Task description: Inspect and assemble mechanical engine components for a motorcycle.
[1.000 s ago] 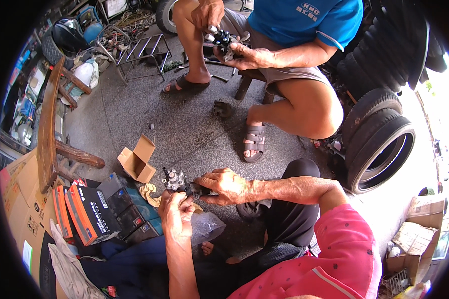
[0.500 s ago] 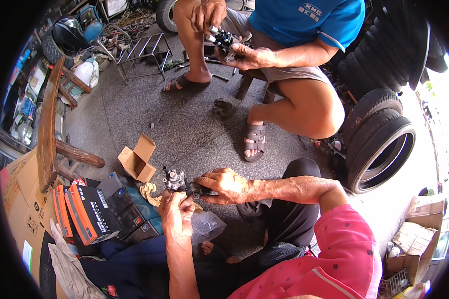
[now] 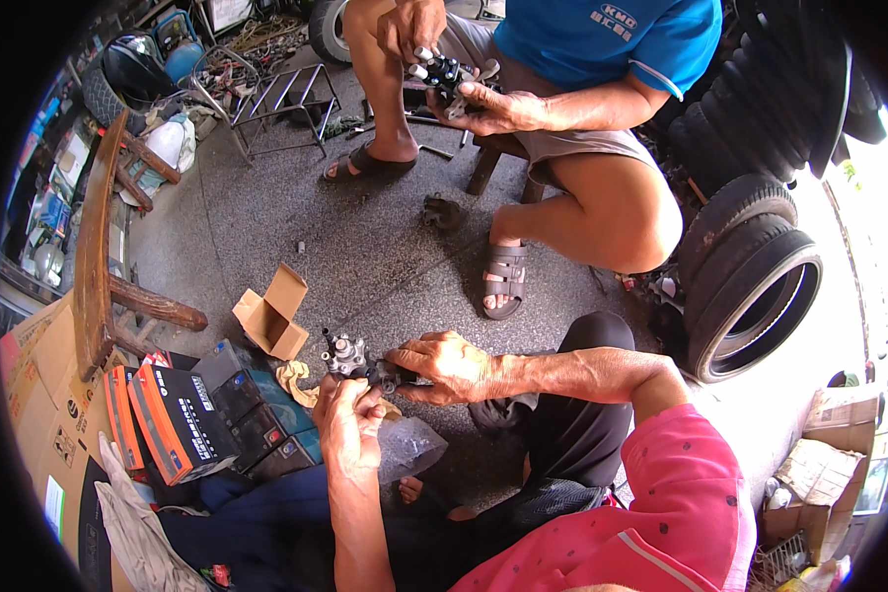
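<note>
My left hand (image 3: 351, 419) grips a silver metal part with a black fitting (image 3: 345, 357) from below, fingers curled at its base. My right hand (image 3: 442, 367) is closed on the dark end on the right of that part, fingers bent over it. A clear plastic bag (image 3: 409, 449) lies beneath my hands. Just left of them are crumpled tan paper or cloth (image 3: 296, 385) and an open small cardboard box (image 3: 271, 316). Across from me a co-worker's hands (image 3: 493, 111) hold a similar black and silver part (image 3: 442, 77).
Batteries (image 3: 252, 405), orange-black boxes (image 3: 178, 424) and a wooden bench (image 3: 104, 257) stand at left. A metal rack (image 3: 266, 118) is behind. The co-worker's sandalled foot (image 3: 503, 281) is ahead on the floor. Tyres (image 3: 745, 286) are stacked at right, cartons (image 3: 824, 464) at lower right.
</note>
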A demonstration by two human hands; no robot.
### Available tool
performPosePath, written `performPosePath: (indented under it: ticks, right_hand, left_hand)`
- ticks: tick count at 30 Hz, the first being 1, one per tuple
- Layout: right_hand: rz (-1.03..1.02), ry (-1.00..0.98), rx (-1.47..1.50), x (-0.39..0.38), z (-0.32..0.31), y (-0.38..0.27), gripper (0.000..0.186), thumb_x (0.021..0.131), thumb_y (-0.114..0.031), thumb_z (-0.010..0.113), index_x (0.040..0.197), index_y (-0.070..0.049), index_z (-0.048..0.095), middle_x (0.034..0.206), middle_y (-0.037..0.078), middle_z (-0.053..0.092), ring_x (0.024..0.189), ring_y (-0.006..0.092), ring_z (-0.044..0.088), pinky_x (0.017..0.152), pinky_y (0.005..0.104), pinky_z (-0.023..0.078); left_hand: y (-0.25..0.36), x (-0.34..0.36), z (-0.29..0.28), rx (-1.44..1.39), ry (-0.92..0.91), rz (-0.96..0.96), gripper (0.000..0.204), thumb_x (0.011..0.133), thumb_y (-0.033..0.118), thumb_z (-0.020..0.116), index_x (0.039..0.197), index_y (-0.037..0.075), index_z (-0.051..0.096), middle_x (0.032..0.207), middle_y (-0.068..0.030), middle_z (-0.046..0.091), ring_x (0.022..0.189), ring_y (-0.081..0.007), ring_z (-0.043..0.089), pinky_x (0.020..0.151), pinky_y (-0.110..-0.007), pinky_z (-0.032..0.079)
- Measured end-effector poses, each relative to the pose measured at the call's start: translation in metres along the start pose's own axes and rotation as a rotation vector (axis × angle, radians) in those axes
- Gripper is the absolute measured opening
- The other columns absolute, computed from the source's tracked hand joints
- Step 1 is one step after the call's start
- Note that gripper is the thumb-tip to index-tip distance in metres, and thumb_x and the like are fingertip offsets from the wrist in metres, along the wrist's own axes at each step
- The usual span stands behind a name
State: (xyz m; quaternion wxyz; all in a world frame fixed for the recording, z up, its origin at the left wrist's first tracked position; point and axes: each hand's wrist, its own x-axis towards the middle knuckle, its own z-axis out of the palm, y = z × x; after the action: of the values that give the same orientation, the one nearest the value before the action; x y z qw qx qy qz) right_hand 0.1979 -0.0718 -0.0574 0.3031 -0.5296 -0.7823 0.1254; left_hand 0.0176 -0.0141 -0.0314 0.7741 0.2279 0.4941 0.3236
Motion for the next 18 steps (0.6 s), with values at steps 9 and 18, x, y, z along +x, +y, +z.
performPosePath:
  ticks: [9, 18]
  right_hand:
    - [0.014, -0.018, 0.005, -0.0004, -0.0007, -0.0007, 0.051, 0.074, -0.028, 0.07, 0.112, 0.002, 0.054, 0.086, 0.016, 0.062, 0.074, 0.0316, 0.063, 0.067, 0.0385, 0.052]
    - [0.008, -0.01, 0.009, -0.0003, 0.0003, -0.0004, 0.052, 0.073, -0.027, 0.07, 0.112, 0.002, 0.054, 0.086, 0.016, 0.062, 0.074, 0.0319, 0.063, 0.067, 0.0384, 0.051]
  left_hand:
    - [-0.0006, 0.001, -0.0011, 0.012, -0.007, 0.002, 0.016, 0.077, 0.007, 0.059, 0.092, 0.01, 0.053, 0.084, -0.0048, 0.057, 0.076, -0.0186, 0.058, 0.054, -0.026, 0.04]
    - [-0.0013, 0.0013, -0.0024, 0.013, 0.0, 0.003, 0.018, 0.077, 0.007, 0.059, 0.094, 0.01, 0.054, 0.086, -0.0046, 0.058, 0.077, -0.0193, 0.058, 0.055, -0.025, 0.04]
